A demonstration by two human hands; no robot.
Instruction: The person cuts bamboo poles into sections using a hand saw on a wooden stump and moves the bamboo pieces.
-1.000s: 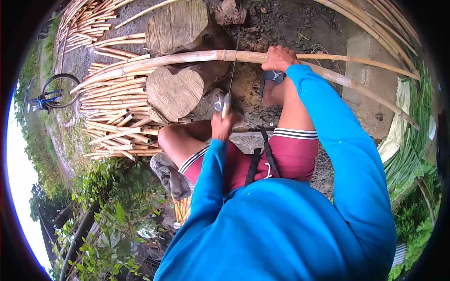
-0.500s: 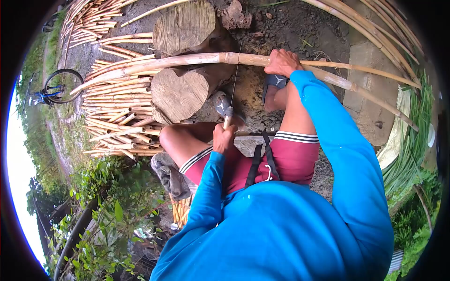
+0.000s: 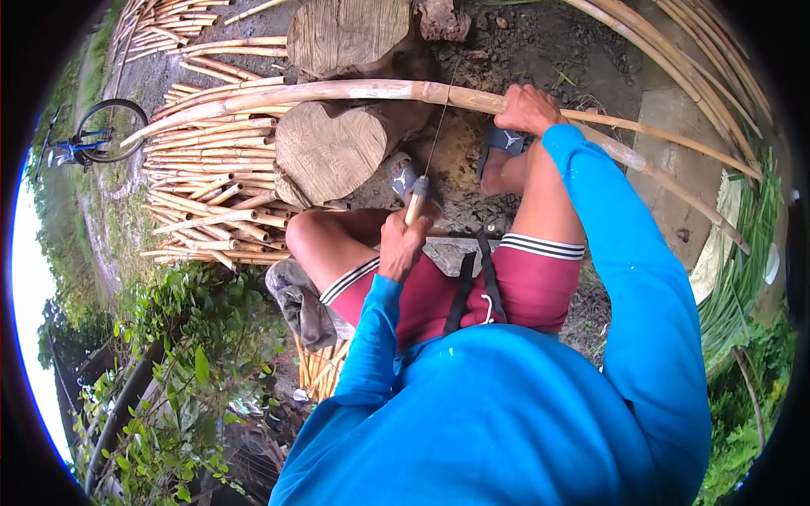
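Observation:
My left hand [image 3: 400, 244] is closed round the pale handle of a thin-bladed tool [image 3: 418, 201]. Its narrow dark blade runs up from the handle and meets a long bamboo pole [image 3: 363, 90] near a joint. To the right of the blade, my right hand [image 3: 529, 110] grips the same pole from above, above my bent knee. The pole lies across two cut logs [image 3: 331, 152], its left end reaching toward a bicycle wheel. A thinner cane [image 3: 658, 130] extends right from beside my right hand.
Many cut bamboo pieces [image 3: 211, 160] lie piled at the left, with a bicycle [image 3: 105, 135] beyond. Long canes [image 3: 666, 55] and green strands [image 3: 742, 261] are at the right. Leafy plants [image 3: 186, 354] stand at lower left, near a grey cloth [image 3: 299, 308].
The view has shifted slightly. My left hand and the handle sit slightly lower relative to the pole, with the blade still across it. My right hand keeps its grip.

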